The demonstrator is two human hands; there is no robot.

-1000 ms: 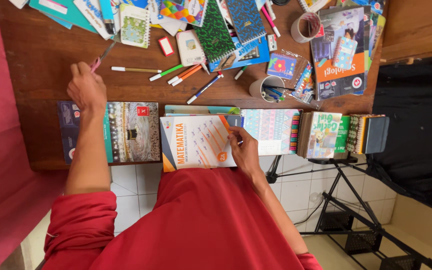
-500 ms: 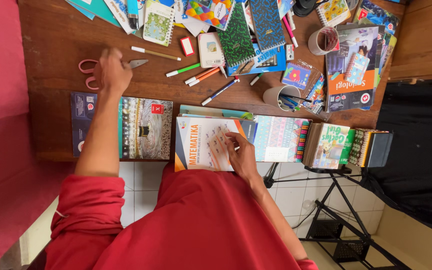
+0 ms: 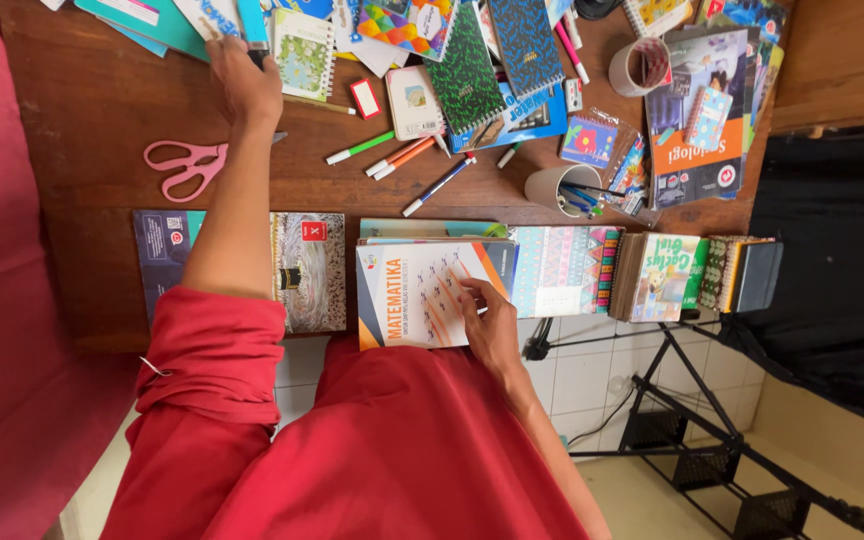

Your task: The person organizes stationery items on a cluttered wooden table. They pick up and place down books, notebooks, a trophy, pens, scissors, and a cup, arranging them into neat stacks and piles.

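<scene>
Red-sleeved, the left hand (image 3: 245, 85) reached the surface's far edge, its grip clenched on a dark marker-like item (image 3: 255, 57) beside a green spiral notepad (image 3: 301, 52). The right hand (image 3: 487, 318) lay flat on the orange-and-white workbook (image 3: 407, 295) at the near edge. Pink scissors (image 3: 184, 165) lay set down; loose pens (image 3: 392, 157) remained scattered, much unsorted.

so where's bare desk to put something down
Bare wood lies left of the pink scissors, and in a thinner strip between the pens and the front row of books. The far edge, where the left hand reaches, is crowded with notebooks.
</scene>
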